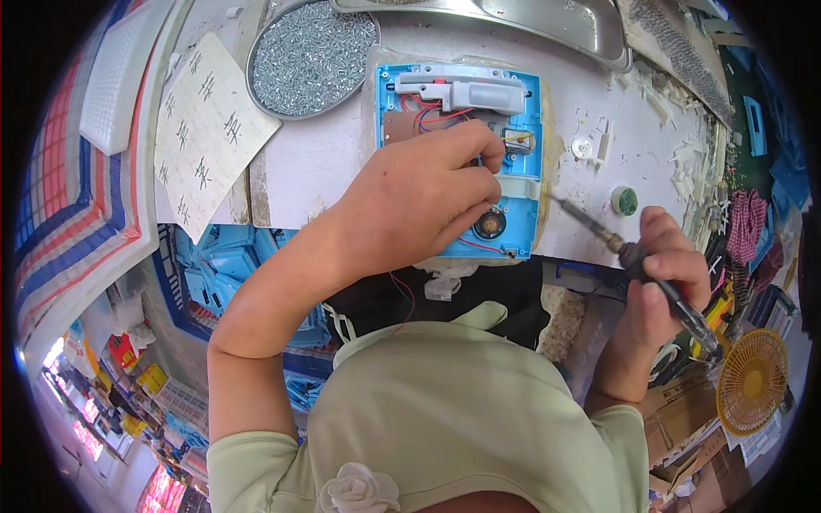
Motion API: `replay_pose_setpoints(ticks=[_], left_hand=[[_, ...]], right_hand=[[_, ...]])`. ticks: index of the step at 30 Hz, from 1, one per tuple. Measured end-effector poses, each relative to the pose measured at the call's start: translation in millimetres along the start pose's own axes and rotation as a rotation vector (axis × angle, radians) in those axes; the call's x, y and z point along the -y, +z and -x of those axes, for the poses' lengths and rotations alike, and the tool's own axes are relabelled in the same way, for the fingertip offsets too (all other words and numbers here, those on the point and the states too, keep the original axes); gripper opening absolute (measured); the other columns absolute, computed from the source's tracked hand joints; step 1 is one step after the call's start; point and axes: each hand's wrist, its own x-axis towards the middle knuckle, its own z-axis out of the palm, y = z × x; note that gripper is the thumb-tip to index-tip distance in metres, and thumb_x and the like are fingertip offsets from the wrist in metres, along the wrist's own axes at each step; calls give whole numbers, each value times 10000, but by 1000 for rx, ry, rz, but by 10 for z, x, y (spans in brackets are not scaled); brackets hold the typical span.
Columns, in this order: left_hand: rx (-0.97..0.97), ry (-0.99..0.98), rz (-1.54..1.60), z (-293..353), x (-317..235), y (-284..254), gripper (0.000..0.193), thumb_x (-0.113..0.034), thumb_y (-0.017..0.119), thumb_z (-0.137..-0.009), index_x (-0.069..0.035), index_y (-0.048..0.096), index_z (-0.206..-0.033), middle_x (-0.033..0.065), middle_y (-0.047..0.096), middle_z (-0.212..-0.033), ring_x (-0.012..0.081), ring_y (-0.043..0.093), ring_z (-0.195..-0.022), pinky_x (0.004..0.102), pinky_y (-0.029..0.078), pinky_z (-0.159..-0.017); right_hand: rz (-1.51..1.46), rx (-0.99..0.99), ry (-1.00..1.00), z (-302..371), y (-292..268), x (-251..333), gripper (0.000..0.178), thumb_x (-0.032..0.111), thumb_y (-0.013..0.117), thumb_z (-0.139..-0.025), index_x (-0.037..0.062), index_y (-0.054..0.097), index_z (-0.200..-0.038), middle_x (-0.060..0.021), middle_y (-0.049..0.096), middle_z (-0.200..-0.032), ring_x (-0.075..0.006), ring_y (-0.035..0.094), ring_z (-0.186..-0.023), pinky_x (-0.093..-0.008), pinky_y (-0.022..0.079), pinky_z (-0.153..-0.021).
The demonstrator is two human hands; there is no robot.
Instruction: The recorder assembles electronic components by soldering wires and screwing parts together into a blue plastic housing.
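On the white worktop lies an open blue plastic casing [528, 236]. Inside it sit a long white plastic part [486, 97], a brown circuit board [398, 126], thin red and blue wires, and a round black speaker [490, 224]. My left hand [410, 188] reaches over the casing's middle with bent, closed fingers; whatever they grip is hidden beneath them. To the right, my right hand [671, 274] is closed round the handle of a soldering iron [599, 231]. The iron's tip points up and left, just off the casing's right edge. A small green-topped round pot [624, 202] stands near it.
Behind on the left is a round metal bowl [291, 116] of small screws, beside a metal tray [556, 19]. A handwritten paper sheet [205, 128] lies at left. White plastic scraps [687, 171] litter the right side. A blue crate [174, 282] holds blue shells; a yellow fan [753, 382] stands lower right.
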Motion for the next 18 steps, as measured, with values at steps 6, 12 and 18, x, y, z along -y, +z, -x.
replay_pose_setpoints(ticks=[6, 12, 18], left_hand=[[9, 14, -15, -2, 9, 8, 189, 3, 763, -760, -44, 642, -898, 89, 625, -1051, 295, 651, -908, 376, 542, -756], [8, 21, -27, 18, 20, 29, 188, 8, 751, -765, -38, 623, -895, 93, 627, -1054, 301, 655, -920, 390, 547, -762], [1, 34, -32, 14, 29, 39, 163, -10, 741, -787, -34, 622, -895, 92, 630, -1065, 308, 660, -936, 399, 549, -764]], right_hand=[[9, 198, -40, -106, 137, -139, 166, 124, 689, -764, 5, 667, -878, -56, 520, -637, -225, 436, -560, -385, 341, -595], [10, 261, -40, -157, 171, -169, 180, 108, 683, -722, 7, 675, -871, -60, 519, -633, -229, 431, -550, -380, 334, -580], [11, 271, -31, -185, 208, -159, 202, 98, 676, -696, 10, 685, -877, -60, 527, -634, -234, 430, -545, -381, 332, -570]])
